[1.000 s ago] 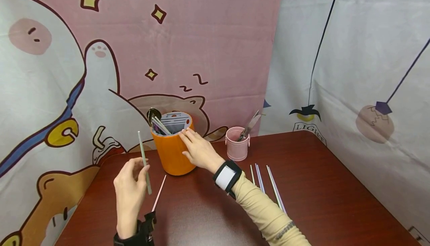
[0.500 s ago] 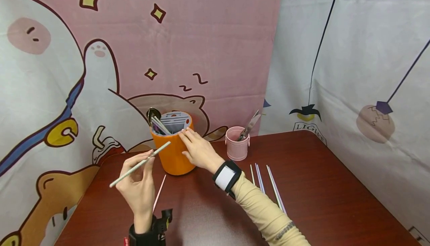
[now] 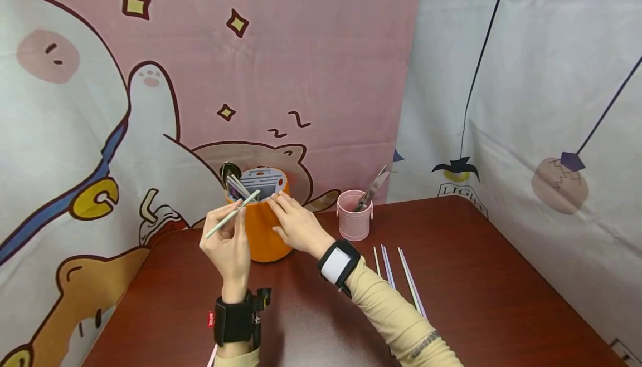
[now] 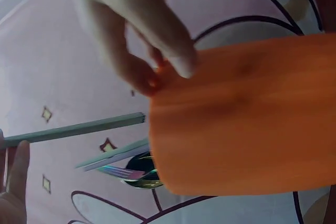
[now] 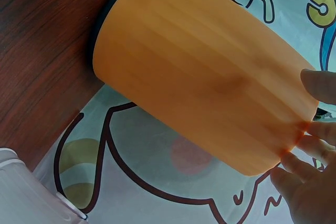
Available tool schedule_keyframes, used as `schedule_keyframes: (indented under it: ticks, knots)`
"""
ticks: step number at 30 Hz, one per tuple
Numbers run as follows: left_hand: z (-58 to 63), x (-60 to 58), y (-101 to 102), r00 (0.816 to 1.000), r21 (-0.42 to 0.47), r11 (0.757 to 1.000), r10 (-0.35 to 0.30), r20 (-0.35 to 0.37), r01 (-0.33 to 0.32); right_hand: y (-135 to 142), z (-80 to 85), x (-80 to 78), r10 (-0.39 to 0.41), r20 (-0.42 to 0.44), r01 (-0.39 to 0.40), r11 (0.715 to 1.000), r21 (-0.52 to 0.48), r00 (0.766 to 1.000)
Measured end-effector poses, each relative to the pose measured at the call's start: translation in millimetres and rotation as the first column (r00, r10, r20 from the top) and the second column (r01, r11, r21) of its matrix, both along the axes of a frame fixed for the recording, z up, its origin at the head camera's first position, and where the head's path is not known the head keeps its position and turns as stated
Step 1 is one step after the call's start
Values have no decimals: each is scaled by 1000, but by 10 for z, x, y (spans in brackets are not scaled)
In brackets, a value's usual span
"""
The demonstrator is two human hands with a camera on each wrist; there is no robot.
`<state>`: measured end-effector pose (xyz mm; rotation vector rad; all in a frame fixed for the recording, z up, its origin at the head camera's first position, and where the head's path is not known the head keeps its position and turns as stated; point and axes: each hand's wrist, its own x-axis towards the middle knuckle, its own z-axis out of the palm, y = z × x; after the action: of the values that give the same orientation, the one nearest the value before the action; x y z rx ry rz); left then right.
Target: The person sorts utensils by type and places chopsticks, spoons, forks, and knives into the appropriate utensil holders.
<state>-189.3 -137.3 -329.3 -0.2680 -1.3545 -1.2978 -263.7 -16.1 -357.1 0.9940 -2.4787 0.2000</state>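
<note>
My left hand [image 3: 228, 253] pinches a pale green chopstick [image 3: 225, 221] between thumb and fingers, slanted up to the right. Its upper end is near the rim of an orange utensil holder [image 3: 268, 239]; in the left wrist view a gap separates the chopstick [image 4: 89, 127] from the rim. With fingers over that rim and thumb outside, my right hand [image 3: 301, 225] grips the holder, which stands on the table. Several chopsticks [image 3: 239, 187] and a dark, shiny spoon [image 3: 229, 172] stick out of it. A fork [image 4: 123, 172] shows there in the left wrist view.
A pink bucket [image 3: 354, 222] with metal cutlery stands right of the holder. Several pale chopsticks [image 3: 388, 267] lie on the brown table [image 3: 476, 278], partly behind my right forearm. Beside my left wrist lies a pink stick [image 3: 212, 357]. Printed cloth hangs behind.
My left hand has moved up and right toward the holder. The chopstick, upright at first, has turned to a slant. My right hand has stayed on the rim.
</note>
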Motion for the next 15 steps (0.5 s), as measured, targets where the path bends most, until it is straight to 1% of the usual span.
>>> schedule_keyframes:
  ticks: [1,2,4,5,7,9,12,14,15]
  knots:
    - [3,-44,1,998,-23,999,45,32,-44,1,-4,0,0,-4,0,1000,1,1000]
    - [2,-86,-2,995,-47,996,77,59,-74,2,-8,-1,-1,-8,1,1000,4,1000]
    - [-6,-162,-12,987,-99,988,130,99,-120,5,-11,0,1,-18,0,1000,7,1000]
    - [-10,-196,-15,984,-123,984,142,110,-128,7,-11,-1,1,-25,0,1000,8,1000]
    - [-18,-248,-19,983,-160,979,142,116,-123,10,-13,1,1,-38,-1,1000,9,999]
    - [-30,-288,-14,985,-182,977,133,113,-112,13,-21,2,1,-47,0,1000,8,999]
    - [-40,-334,1,983,-207,971,146,113,-120,15,-29,-1,-2,-61,3,1000,8,998]
    - [-46,-368,3,976,-231,962,179,126,-147,17,-30,-3,2,-64,-1,1000,4,998]
    - [-49,-384,0,969,-248,954,204,138,-165,19,-28,-1,4,-64,-4,1000,2,998]
